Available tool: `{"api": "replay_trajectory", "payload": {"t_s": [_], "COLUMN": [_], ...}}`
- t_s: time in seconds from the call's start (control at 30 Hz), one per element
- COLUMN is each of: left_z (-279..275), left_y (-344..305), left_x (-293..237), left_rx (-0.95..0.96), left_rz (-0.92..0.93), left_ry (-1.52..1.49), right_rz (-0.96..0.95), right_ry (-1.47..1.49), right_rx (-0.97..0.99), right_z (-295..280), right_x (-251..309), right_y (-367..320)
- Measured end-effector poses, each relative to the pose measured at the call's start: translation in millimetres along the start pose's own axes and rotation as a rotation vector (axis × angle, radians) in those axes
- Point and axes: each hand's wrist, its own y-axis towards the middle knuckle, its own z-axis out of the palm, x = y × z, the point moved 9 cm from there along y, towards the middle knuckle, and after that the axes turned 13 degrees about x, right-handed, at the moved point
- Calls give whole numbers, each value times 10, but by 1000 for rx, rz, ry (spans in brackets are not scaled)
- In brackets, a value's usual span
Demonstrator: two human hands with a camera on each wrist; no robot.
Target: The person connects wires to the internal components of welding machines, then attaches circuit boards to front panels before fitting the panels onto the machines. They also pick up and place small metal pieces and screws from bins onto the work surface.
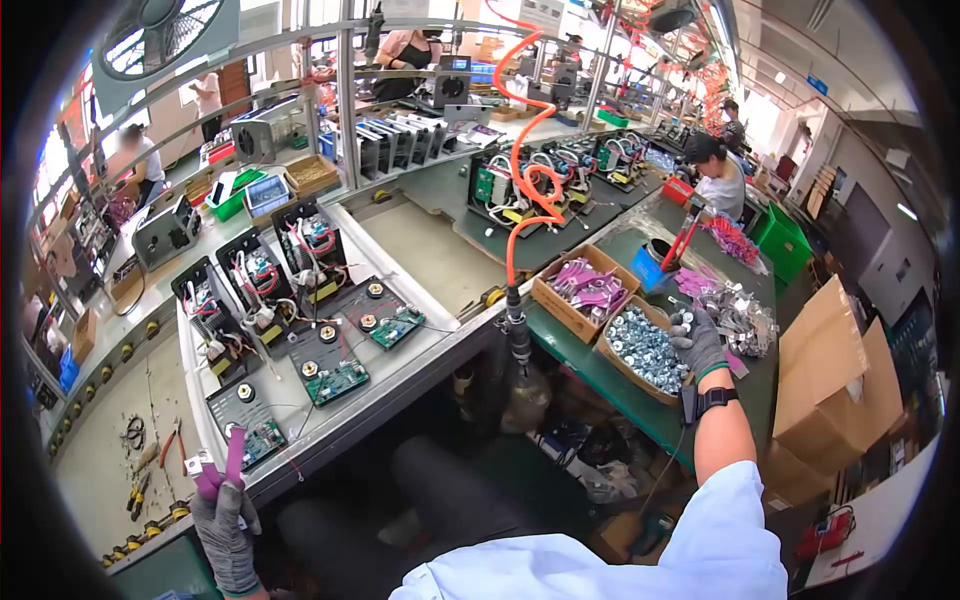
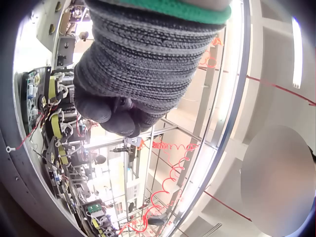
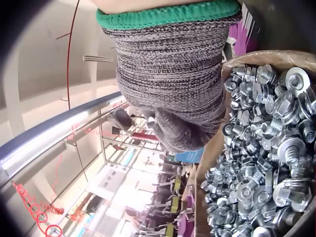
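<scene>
My gloved left hand (image 1: pixel 226 530) holds purple-sleeved metal strips (image 1: pixel 235 455) upright by their lower ends, close to the near edge of the bench. In the left wrist view the curled fingers (image 2: pixel 121 121) show, but the strips are hidden behind the glove. Over the right rim of a cardboard box of bolts (image 1: pixel 609 352) is my gloved right hand (image 1: pixel 700 345), its fingers curled. A bit of a silvery bolt (image 3: pixel 151 121) shows between thumb and fingers in the right wrist view. Loose flanged bolts (image 3: pixel 266 143) fill the box beside that hand.
Circuit boards on black plates (image 1: pixel 328 362) and wired units (image 1: pixel 252 275) stand on the left bench. A power screwdriver (image 1: pixel 516 325) hangs from an orange coiled hose (image 1: pixel 540 190). A box of purple strips (image 1: pixel 585 290), loose metal strips (image 1: pixel 745 315) and an open carton (image 1: pixel 835 370) lie rightward.
</scene>
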Motion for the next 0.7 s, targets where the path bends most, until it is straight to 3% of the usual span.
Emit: {"api": "replay_trajectory", "payload": {"t_s": [0.03,0.1,0.2,0.3,0.43,0.5,0.57,0.63,0.67,0.7], "left_z": [-40,-169,-327,-528,-933,-1010,-1025,-1046,-998,-985], "left_y": [17,63,111,151,238,272,313,343,372,406], "left_x": [-36,-42,-156,-256,-193,-159,-186,-160,-219,-224], "left_rx": [3,11,-18,-179,-220,-227,-158,-187,-158,-128], "left_rz": [12,23,36,104,58,61,137,67,86,55], "left_ry": [69,143,352,417,439,438,512,534,549,502], "right_rz": [-14,5,-56,-32,-64,-41,22,-252,-161,-349], "right_ry": [142,149,-41,-108,-306,-227,-692,-1176,-1732,-2241], "right_rx": [6,71,70,69,-12,3,-309,-50,-46,155], "right_z": [69,33,375,324,518,360,222,-415,-227,44], "right_x": [-19,-31,-7,-47,-36,-25,109,251,261,119], "right_y": [-14,-2,-99,-79,-124,-40,-172,78,-51,-151]}}
